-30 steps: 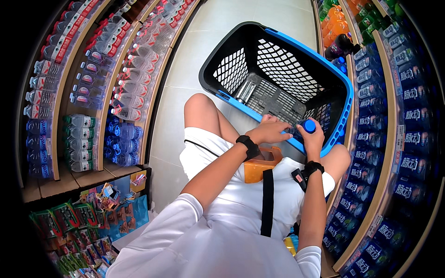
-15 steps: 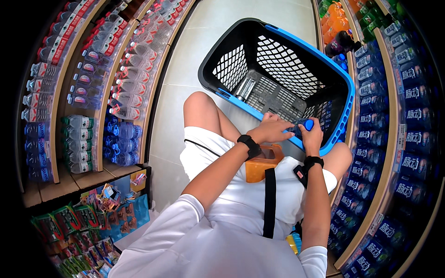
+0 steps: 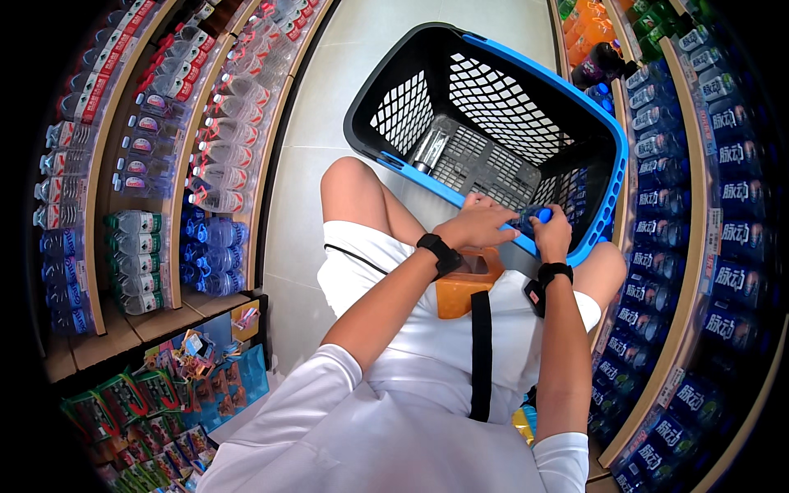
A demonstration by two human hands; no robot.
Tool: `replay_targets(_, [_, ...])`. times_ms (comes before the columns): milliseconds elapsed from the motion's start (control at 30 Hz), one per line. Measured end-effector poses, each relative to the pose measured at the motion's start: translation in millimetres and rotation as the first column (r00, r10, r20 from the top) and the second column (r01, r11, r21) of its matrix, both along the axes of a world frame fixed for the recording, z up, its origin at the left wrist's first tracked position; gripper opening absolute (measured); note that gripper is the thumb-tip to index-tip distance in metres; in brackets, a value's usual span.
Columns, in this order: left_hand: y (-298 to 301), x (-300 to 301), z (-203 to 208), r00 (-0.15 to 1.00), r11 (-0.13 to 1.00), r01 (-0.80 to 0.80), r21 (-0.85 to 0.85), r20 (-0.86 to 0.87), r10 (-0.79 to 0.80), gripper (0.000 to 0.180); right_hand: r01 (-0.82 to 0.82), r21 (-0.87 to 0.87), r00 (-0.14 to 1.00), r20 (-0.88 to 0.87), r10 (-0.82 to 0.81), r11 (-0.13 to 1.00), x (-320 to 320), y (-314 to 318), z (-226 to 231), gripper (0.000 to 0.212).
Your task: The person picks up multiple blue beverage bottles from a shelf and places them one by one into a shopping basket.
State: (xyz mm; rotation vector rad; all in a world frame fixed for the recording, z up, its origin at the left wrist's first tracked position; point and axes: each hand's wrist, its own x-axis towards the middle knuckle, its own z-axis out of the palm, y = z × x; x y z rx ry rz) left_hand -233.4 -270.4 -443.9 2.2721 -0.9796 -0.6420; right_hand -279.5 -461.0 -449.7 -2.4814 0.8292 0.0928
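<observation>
A drink bottle with a blue cap [image 3: 542, 214] is held between my hands, over the near rim of the shopping basket [image 3: 457, 193]. My right hand [image 3: 554, 235] wraps the capped end, its fingers round the bottle just beside the cap. From the left, my left hand [image 3: 483, 223] reaches across with bent fingers and grips the bottle's other side; much of the bottle's body is hidden there. The black basket has a blue rim and lattice walls. Inside it, near its left wall, lies a clear bottle [image 3: 431, 148].
Shelves of clear water bottles [image 3: 226, 154] stand on the left, with hanging packets [image 3: 156, 394] below them. Shelves of blue drink bottles [image 3: 645, 263] run close along my right. Grey floor tiles [image 3: 329, 107] lie between. An orange object [image 3: 468, 297] rests at my lap.
The whole view has shifted slightly. The blue cap has turned and tipped a little in my right hand, while both hands stay at the near rim of the basket.
</observation>
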Motion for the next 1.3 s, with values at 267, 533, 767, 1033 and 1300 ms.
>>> replay_targets(267, [-0.2,-0.8,3.4,1.000,1.000,0.001,0.015,-0.017,-0.001,0.055,0.019,-0.047,0.995,-0.097,-0.024,0.999,1.7,2.3,2.6,0.039])
replay_targets(533, [-1.9,-0.1,3.3,1.000,1.000,-0.011,0.019,-0.028,0.011,0.052,-0.041,-0.050,0.994,-0.105,0.036,0.998,1.8,-13.4,-29.9,0.038])
replay_targets(767, [1.4,-1.8,-2.0,1.000,0.999,-0.026,-0.039,-0.018,0.026,0.051,-0.055,0.007,0.983,-0.173,0.056,0.998,2.0,-16.9,-37.7,0.032])
replay_targets(1033, [0.3,-0.6,-2.2,0.999,0.999,-0.014,-0.036,-0.032,0.013,0.053,-0.151,0.077,0.924,-0.343,0.168,0.986,7.5,-28.4,-50.8,0.027])
replay_targets(1300, [0.1,-0.1,3.6,0.999,0.999,-0.014,-0.032,-0.047,0.012,0.051,-0.146,0.199,0.839,-0.495,0.228,0.969,16.9,-33.2,-58.6,0.049])
